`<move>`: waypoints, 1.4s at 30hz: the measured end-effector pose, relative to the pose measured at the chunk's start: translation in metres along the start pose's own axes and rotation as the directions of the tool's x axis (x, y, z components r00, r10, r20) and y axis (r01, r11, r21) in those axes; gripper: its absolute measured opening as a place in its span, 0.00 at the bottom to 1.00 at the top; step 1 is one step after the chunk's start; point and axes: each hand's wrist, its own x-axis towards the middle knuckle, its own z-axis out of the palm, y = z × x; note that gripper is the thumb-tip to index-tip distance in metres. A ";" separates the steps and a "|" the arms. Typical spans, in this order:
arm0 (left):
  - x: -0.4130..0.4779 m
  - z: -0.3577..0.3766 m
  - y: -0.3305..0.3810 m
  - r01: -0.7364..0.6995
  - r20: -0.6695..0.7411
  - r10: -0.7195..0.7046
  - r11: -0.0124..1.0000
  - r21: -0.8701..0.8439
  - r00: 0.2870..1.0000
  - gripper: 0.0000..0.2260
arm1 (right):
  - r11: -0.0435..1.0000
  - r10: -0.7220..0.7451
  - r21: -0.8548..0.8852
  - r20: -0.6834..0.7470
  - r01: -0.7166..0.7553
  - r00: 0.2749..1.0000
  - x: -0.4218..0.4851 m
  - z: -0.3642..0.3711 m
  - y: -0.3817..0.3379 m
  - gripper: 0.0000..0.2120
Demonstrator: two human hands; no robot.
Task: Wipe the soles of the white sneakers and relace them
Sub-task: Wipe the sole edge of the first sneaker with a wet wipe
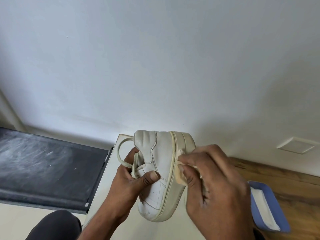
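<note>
A white sneaker is held up on its side, heel away from me and toe toward me, its thick yellowed sole edge turned to the right. My left hand grips the upper, thumb on the side panel, with a loose lace looping over the fingers. My right hand presses a small pale wipe against the sole's edge. Only one sneaker is in view.
A blue tray holding a white sheet lies on the wooden floor at the right. A white surface lies under the shoe. A dark mat lies at the left, my dark-clothed knee at the bottom, a white wall behind.
</note>
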 end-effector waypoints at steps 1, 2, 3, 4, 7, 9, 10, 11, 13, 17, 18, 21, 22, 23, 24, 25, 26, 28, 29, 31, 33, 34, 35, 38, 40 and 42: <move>0.000 -0.001 0.001 -0.009 0.007 0.009 1.000 0.016 1.000 0.32 | 1.000 0.023 0.011 -0.005 -0.023 1.000 0.003 -0.003 0.003 0.05; 0.000 -0.002 0.003 -0.021 0.014 0.020 0.999 0.035 1.000 0.29 | 0.999 0.049 0.007 -0.016 -0.049 0.999 0.007 -0.006 0.006 0.04; 0.001 -0.002 0.003 -0.033 0.022 0.032 0.998 0.053 0.999 0.26 | 0.997 0.075 -0.012 -0.028 -0.075 0.997 0.011 -0.009 0.010 0.04; 0.001 -0.002 0.003 -0.044 0.027 0.042 0.997 0.066 0.999 0.24 | 0.994 0.100 -0.029 -0.032 -0.101 0.994 0.014 -0.011 0.013 0.04; 0.000 0.000 0.002 -0.068 0.041 0.064 0.994 0.090 0.997 0.22 | 0.987 0.155 -0.031 -0.008 -0.156 0.988 0.019 -0.014 0.016 0.05; -0.001 0.000 0.002 -0.069 0.046 0.065 0.995 0.078 0.997 0.21 | 0.991 0.136 -0.016 0.010 -0.136 0.991 0.017 -0.015 0.011 0.05; -0.001 0.001 0.003 -0.067 0.047 0.064 0.995 0.073 0.997 0.21 | 0.994 0.113 0.003 0.027 -0.113 0.993 0.016 -0.015 0.008 0.05; 0.000 0.001 0.003 -0.065 0.047 0.062 0.995 0.071 0.997 0.23 | 0.996 0.086 0.027 0.053 -0.088 0.995 0.014 -0.015 0.004 0.06; 0.000 0.000 0.004 -0.055 0.050 0.052 0.996 0.064 0.997 0.27 | 0.996 0.044 0.067 0.107 -0.051 0.993 0.011 -0.014 0.000 0.06; 0.000 0.000 0.006 -0.043 0.047 0.040 0.997 0.071 0.998 0.21 | 0.995 0.099 0.021 0.087 -0.101 0.991 0.021 -0.017 0.017 0.05; -0.001 0.000 0.005 -0.039 0.052 0.035 0.996 0.082 0.998 0.20 | 0.993 0.119 -0.008 0.080 -0.119 0.990 0.025 -0.018 0.023 0.05; -0.002 0.002 0.007 -0.035 0.068 0.028 0.994 0.103 0.997 0.25 | 0.985 0.171 -0.029 0.102 -0.169 0.980 0.030 -0.020 0.034 0.06; -0.002 0.003 0.008 -0.031 0.067 0.025 0.995 0.096 0.997 0.26 | 0.986 0.169 -0.020 0.112 -0.168 0.979 0.030 -0.021 0.034 0.05; -0.001 0.003 0.008 -0.027 0.062 0.022 0.996 0.087 0.998 0.28 | 0.986 0.163 -0.002 0.122 -0.164 0.979 0.030 -0.022 0.032 0.05; -0.001 0.002 0.008 -0.025 0.059 0.020 0.996 0.082 0.998 0.28 | 0.987 0.158 0.023 0.136 -0.162 0.978 0.030 -0.023 0.029 0.05; -0.001 0.002 0.009 -0.022 0.060 0.017 0.996 0.081 0.998 0.28 | 0.986 0.152 0.048 0.153 -0.161 0.976 0.030 -0.025 0.028 0.05; -0.001 0.002 0.009 -0.019 0.062 0.014 0.996 0.083 0.998 0.28 | 0.985 0.145 0.067 0.169 -0.158 0.975 0.030 -0.026 0.026 0.06; -0.001 0.001 0.008 -0.008 0.063 0.002 0.997 0.083 0.998 0.28 | 0.984 0.129 0.093 0.194 -0.149 0.972 0.029 -0.027 0.022 0.06; -0.001 0.001 0.009 -0.002 0.063 -0.003 0.997 0.082 0.998 0.28 | 0.984 0.120 0.108 0.205 -0.144 0.971 0.028 -0.027 0.020 0.06; -0.001 0.001 0.010 0.004 0.066 -0.010 0.996 0.085 0.998 0.28 | 0.982 0.101 0.132 0.227 -0.133 0.969 0.026 -0.026 0.016 0.06; -0.002 0.001 0.010 0.005 0.072 -0.012 0.995 0.102 0.997 0.27 | 0.981 0.101 0.135 0.240 -0.136 0.966 0.027 -0.027 0.017 0.06; -0.002 0.001 0.009 0.001 0.072 -0.010 0.992 0.123 0.997 0.27 | 0.979 0.118 0.132 0.243 -0.153 0.963 0.028 -0.028 0.020 0.06; -0.002 0.000 0.009 -0.003 0.071 -0.007 0.989 0.147 0.997 0.25 | 0.978 0.138 0.119 0.242 -0.170 0.960 0.029 -0.029 0.024 0.06; -0.003 0.002 0.012 -0.034 0.104 0.009 0.972 0.232 0.994 0.22 | 0.982 0.170 0.047 0.217 -0.184 0.961 0.030 -0.030 0.032 0.05; -0.003 0.003 0.015 -0.069 0.140 0.033 0.963 0.261 0.990 0.21 | 0.981 0.168 0.064 0.212 -0.185 0.963 0.027 -0.031 0.029 0.06; -0.002 0.004 0.018 -0.094 0.151 0.054 0.957 0.274 0.987 0.20 | 0.980 0.145 0.096 0.240 -0.172 0.960 0.024 -0.034 0.021 0.07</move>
